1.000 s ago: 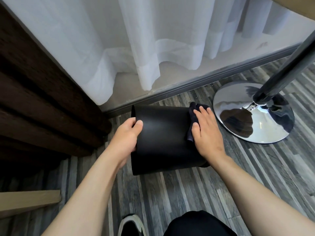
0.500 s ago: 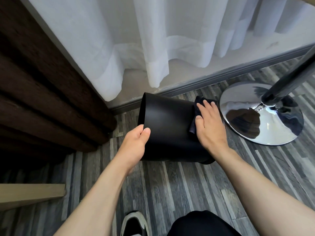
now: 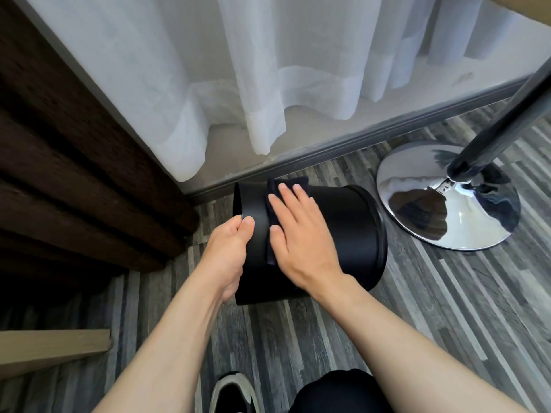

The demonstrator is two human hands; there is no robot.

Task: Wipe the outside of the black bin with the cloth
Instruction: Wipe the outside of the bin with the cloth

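Observation:
The black bin lies on its side on the grey wood floor, its open rim to the left and its base to the right. My left hand grips that rim, thumb on the outside wall. My right hand lies flat on the upper side of the bin, fingers spread, pressing the dark cloth against the wall near the rim. Most of the cloth is hidden under the palm; its far corner and left edge show.
A chrome round stand base with a dark pole sits right of the bin. White sheer curtains and a grey skirting run behind. Dark brown drapes stand at left, a pale board at lower left, my shoe below.
My right hand has slid the cloth from the right end of the bin across to its left part near the rim. My left hand still holds the rim; the bin has shifted slightly.

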